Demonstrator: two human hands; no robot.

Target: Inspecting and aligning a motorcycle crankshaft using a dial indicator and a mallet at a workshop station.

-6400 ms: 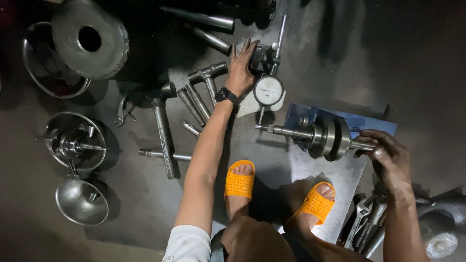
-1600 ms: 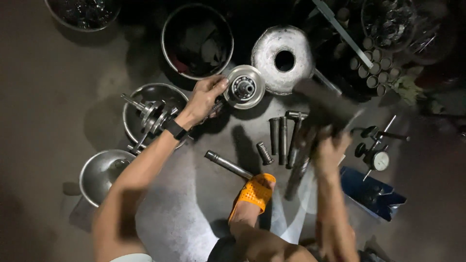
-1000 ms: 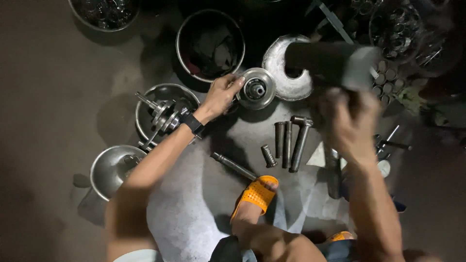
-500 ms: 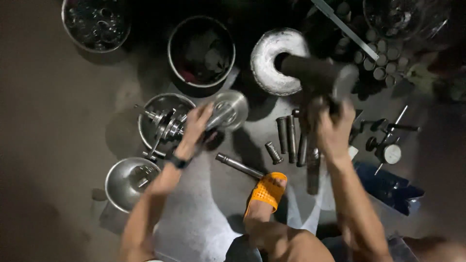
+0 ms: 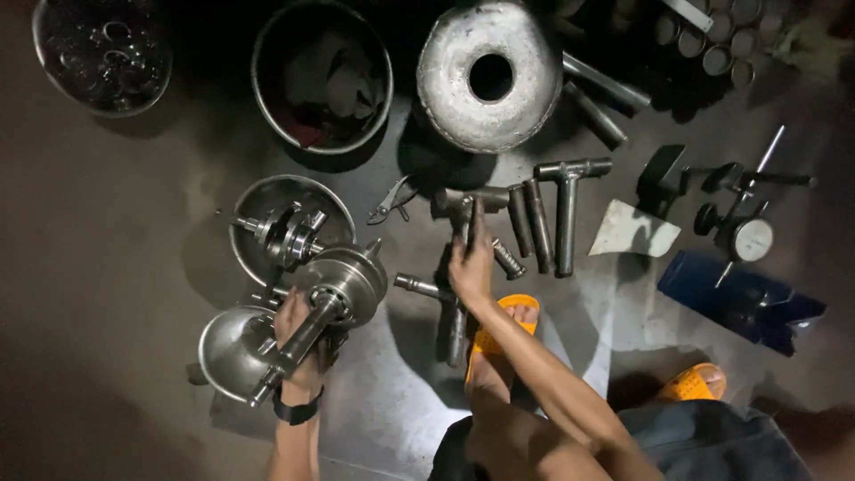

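Left hand: your left hand [image 5: 298,343] is wrapped around the shaft of a steel crankshaft assembly [image 5: 334,294], fingers [image 5: 287,322] closed on it low down, near the wrist strap.
Crankshaft assembly: it is lifted off the floor and tilted, the round flywheel end up and to the right, the thin shaft end pointing down-left past your palm, over the rim of a small steel bowl [image 5: 227,352].
Right hand: your right hand [image 5: 470,265] reaches forward onto a dark steel hammer-like tool [image 5: 465,209]; the fingers [image 5: 477,224] lie along its handle. You cannot tell from here whether they grip it or only rest on it.
Tool position: it lies on the floor, head toward the big ring, handle running back under your palm.
Beside the right hand: a row of steel pins [image 5: 527,223] and a T-shaped bar [image 5: 566,209] lie just to the right, parallel to one another; a short rod [image 5: 419,285] lies just to the left.
Near the left hand: a second bowl [image 5: 258,200] holding another crank part sits just above the flywheel.
Farther off: a heavy grey ring [image 5: 488,76] with a round hole, a dark pan [image 5: 322,76], a dial gauge [image 5: 751,239] on its stand and a blue box [image 5: 739,294] at the right.
Feet: an orange sandal [image 5: 499,334] sits right under your right forearm.
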